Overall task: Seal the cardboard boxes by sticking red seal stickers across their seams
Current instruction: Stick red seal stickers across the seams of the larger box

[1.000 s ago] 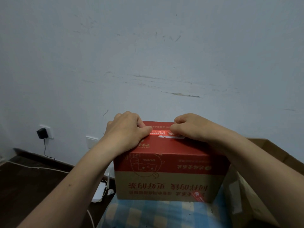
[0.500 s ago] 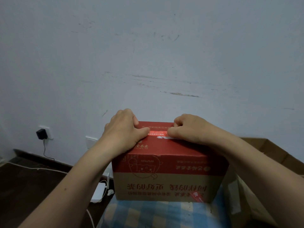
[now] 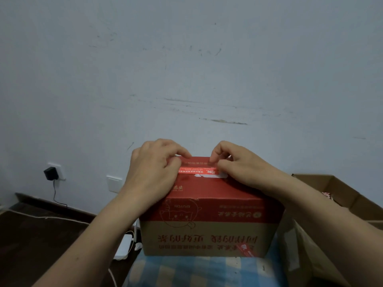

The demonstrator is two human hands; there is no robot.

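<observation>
Hands of one person meet on the top of a cardboard box (image 3: pixel 207 235), which has a red upper part and a brown lower part with red print. The box stands on a blue checked cloth (image 3: pixel 186 270), close in front of a grey wall (image 3: pixel 186 69) with scuff marks.

A red seal sticker (image 3: pixel 196 170) lies flat across the top of the box, running from left to right between the two hands. A white piece shows just under its right part.

The left hand (image 3: pixel 154 170) rests on the left part of the top. Its fingers are bent, with the tips at the far edge, and its thumb covers the left end of the sticker. I cannot tell if this hand pinches the end or only presses it down.

The right hand (image 3: pixel 240 166) has curled fingers too. Its thumb and forefinger close on the right end of the sticker and hold it against the box.

One more red sticker (image 3: pixel 246 250) is on the front face of the box, low on the right.

To the right stands an open brown box (image 3: pixel 331 204), just beside the first one. On the wall at the left, a black charger (image 3: pixel 49 173) sits in a socket and a white plate (image 3: pixel 114 183) is nearer to the box. A white adapter (image 3: pixel 124 247) lies on the dark floor beside the box.
</observation>
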